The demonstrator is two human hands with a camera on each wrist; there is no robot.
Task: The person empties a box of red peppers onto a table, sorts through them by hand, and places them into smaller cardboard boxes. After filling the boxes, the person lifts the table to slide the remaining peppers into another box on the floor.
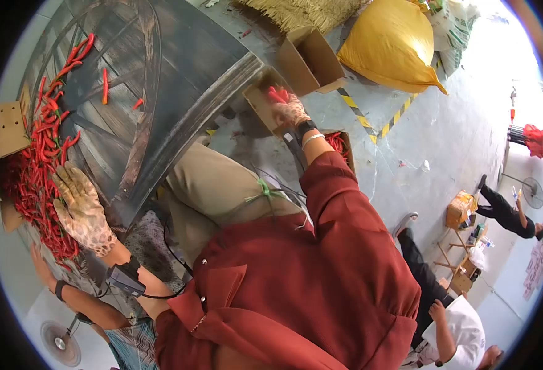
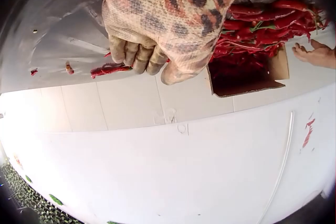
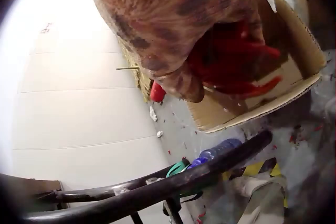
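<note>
Red chili peppers (image 1: 46,160) lie in a long heap along the far left of the dark table, some in a cardboard box there. My gloved left hand (image 1: 85,209) rests at the heap's edge, fingers extended; in the left wrist view the left hand (image 2: 163,24) is above the table, near a few loose peppers (image 2: 107,69). My gloved right hand (image 1: 292,111) grips several red peppers (image 3: 231,61) over an open cardboard box (image 3: 310,61) beside the table. In the right wrist view, the right hand's (image 3: 178,29) fingers curl round them.
Another cardboard box (image 1: 305,65) and a yellow sack (image 1: 391,43) stand on the floor beyond. A box of red peppers (image 1: 347,148) is below my right forearm. Another person's hand (image 2: 317,54) is near the heap. Other people are at the lower right.
</note>
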